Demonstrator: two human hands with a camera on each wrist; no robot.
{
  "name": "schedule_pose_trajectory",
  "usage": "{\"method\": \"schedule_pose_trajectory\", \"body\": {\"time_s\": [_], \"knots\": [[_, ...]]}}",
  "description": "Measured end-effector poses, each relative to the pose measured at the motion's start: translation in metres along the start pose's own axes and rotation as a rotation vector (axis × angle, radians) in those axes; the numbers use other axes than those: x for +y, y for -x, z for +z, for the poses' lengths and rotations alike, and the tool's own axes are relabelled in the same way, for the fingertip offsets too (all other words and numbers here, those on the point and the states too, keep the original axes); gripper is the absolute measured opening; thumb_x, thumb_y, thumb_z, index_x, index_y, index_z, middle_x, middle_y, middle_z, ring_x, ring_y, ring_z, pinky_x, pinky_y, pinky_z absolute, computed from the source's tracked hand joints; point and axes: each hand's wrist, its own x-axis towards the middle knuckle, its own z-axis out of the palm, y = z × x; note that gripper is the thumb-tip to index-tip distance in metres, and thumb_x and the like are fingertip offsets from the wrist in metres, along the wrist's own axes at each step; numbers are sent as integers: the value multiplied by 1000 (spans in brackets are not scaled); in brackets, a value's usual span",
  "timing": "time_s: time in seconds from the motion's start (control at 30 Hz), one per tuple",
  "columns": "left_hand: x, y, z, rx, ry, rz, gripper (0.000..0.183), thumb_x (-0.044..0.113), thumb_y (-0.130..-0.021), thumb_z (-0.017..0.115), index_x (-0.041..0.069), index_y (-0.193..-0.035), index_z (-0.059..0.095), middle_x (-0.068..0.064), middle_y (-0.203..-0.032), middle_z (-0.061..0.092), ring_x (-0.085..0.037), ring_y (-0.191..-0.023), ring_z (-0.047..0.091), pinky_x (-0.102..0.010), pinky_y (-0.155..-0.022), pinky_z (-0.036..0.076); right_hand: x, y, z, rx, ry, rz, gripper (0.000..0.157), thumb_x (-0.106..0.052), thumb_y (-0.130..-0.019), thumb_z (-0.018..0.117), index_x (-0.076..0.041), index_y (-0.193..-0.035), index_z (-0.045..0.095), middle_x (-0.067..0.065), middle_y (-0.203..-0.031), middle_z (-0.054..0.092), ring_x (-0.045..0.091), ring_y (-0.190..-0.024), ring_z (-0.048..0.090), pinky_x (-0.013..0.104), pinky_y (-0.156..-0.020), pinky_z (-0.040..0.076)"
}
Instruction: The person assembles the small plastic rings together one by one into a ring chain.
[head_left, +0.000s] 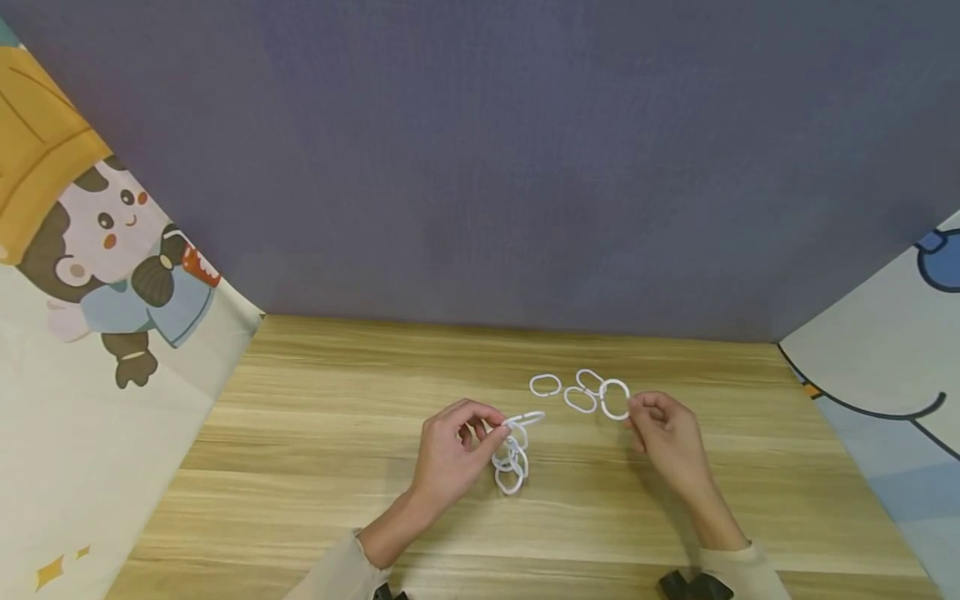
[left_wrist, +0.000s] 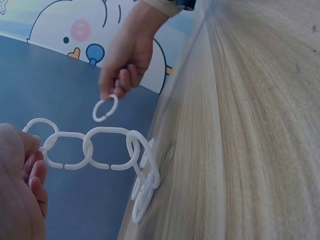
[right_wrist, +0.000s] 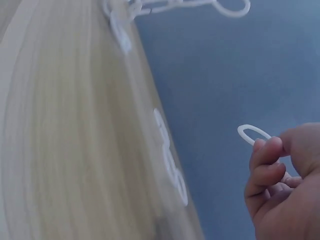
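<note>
Left hand [head_left: 457, 454]: thumb and fingers pinch the white plastic chain [left_wrist: 107, 130] near its upper end; the rest trails down to the wood-grain tabletop [head_left: 337, 417]
Right hand [head_left: 670, 437]: pinches a single split link [head_left: 614, 382] by its edge, apart from the chain; shallow hold, so a sideways push could twist or drop it
Link slits [left_wrist: 109, 168]: narrow; poor alignment could make one link skid off another
Bunched lower links [head_left: 510, 492]: may snag or unhook if tugged
Loose links [head_left: 545, 395]: three beyond the hands; whether two are joined, cannot tell; a brushing hand could scatter them
</note>
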Motion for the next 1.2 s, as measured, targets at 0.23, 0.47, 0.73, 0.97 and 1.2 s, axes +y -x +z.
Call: {"method": "schedule_pose_trajectory", "body": {"time_s": [0.23,0.47,0.73,0.97,1.2], "knots": [[-1,1,1,-5,14,17,14,5,-90,91,13,-94,81,3,-87,77,-5,-72,64,-20,-56,49,-22,11,8,-12,-92,46,9,0,-109,60,7,-107,65,5,-76,68,10,-52,53,23,-46,46],[2,1,1,-23,11,11,16,4,-88,92,12,-94,81,4,-86,76,-3,-72,64,-20,-56,50,-38,24,18,-41,-113,30,8,1,-108,61,4,-103,66,4,-74,66,10,-50,50,22,-45,43],[1,2,2,-41,7,7,15,3,-88,92,12,-94,81,4,-86,76,-3,-73,65,-20,-56,52,-51,41,31,-110,-120,8,9,2,-108,60,8,-102,65,3,-74,67,9,-49,50,21,-43,41],[-1,3,5,-48,16,39,16,3,-88,92,12,-94,81,3,-88,78,-3,-73,64,-22,-56,53,-58,48,39,-123,-152,15,9,4,-108,60,9,-101,65,6,-74,69,9,-49,49,20,-43,42],[-2,5,7,-74,37,67,16,2,-88,92,12,-95,82,2,-88,78,-1,-73,63,-22,-56,54,-65,50,44,-142,-171,21,7,1,-107,63,5,-103,66,9,-76,69,10,-49,50,20,-43,41]]}}
